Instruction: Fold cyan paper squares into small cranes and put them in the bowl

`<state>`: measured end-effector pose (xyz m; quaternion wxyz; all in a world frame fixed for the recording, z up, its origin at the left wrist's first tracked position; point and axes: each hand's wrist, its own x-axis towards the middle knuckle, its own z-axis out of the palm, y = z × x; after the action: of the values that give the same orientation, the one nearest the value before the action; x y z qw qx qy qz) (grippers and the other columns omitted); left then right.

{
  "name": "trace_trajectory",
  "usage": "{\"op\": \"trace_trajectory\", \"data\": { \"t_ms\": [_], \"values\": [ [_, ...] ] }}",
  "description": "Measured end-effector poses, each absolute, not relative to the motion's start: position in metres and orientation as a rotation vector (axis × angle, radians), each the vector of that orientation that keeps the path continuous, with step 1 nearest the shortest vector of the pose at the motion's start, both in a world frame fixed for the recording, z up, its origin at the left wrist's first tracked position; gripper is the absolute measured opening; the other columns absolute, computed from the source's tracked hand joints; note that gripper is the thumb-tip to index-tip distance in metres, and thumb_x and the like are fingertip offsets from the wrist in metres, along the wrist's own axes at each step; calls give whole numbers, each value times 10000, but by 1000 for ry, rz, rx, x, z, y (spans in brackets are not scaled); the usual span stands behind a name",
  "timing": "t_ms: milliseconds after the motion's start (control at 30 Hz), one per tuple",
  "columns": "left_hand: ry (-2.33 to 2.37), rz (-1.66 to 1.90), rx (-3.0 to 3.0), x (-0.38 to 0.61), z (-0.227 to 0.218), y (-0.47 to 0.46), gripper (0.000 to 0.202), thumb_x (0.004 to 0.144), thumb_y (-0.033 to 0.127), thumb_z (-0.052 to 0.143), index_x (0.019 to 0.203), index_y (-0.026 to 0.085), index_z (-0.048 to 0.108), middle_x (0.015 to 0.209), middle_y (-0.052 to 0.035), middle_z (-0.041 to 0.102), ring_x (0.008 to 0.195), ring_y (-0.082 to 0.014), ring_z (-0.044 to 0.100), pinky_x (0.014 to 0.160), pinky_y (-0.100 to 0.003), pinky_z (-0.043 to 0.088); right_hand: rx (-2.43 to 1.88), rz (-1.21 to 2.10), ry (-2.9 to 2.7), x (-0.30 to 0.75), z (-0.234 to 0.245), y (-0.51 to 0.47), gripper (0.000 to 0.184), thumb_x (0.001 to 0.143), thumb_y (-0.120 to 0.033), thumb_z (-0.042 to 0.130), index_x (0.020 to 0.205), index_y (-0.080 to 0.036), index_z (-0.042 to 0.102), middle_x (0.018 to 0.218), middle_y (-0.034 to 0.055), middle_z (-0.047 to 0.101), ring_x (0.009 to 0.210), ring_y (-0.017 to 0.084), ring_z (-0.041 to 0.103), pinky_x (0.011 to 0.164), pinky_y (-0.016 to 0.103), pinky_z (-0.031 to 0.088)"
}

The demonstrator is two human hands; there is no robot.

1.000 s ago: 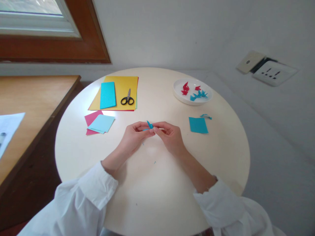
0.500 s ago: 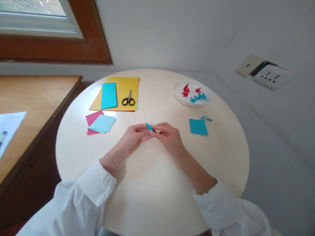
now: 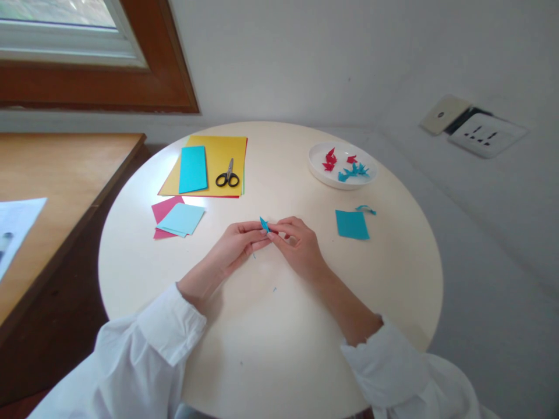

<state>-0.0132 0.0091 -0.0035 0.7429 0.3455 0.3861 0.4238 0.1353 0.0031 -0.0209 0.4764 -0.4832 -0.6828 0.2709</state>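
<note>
A round white table point(image 3: 271, 349) fills the scene beside a wooden desk point(image 3: 65, 169); white sleeves point(image 3: 170, 326) reach in from its near edge; at the far left, a stack of yellow sheets point(image 3: 222, 151) lies near the rim; at the far right sits a shallow white plate point(image 3: 336, 184); at the middle, the left hand point(image 3: 239, 240) and right hand point(image 3: 300, 241) meet, fingers bent in a grasp; a blue card point(image 3: 193, 170) rests on the stack; pale blue squares point(image 3: 182, 219) overlap pink ones before it; a darker blue square point(image 3: 351, 224) lies right of the hands; black-handled scissors point(image 3: 230, 169) lie on the yellow, blades pointing away; folded blue paper point(image 3: 264, 224) is pinched between both hands' fingertips, one point jutting up; red shapes point(image 3: 330, 158) and blue shapes point(image 3: 354, 171) share the plate; a curled scrap point(image 3: 365, 209) lies just beyond the darker square.
</note>
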Motion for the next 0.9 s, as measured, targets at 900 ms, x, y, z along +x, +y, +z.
{"op": "trace_trajectory", "data": {
  "t_ms": [900],
  "values": [
    [1011,1006,843,-5,4,6,160,567,122,675,721,117,631,713,-25,656,700,-109,604,734,-258,474,-1192,521,-1695,130,-17,3,138,731,-128,572,712,-230,664,752,35,697,750,188,606,683,324,478]
  ]
}}
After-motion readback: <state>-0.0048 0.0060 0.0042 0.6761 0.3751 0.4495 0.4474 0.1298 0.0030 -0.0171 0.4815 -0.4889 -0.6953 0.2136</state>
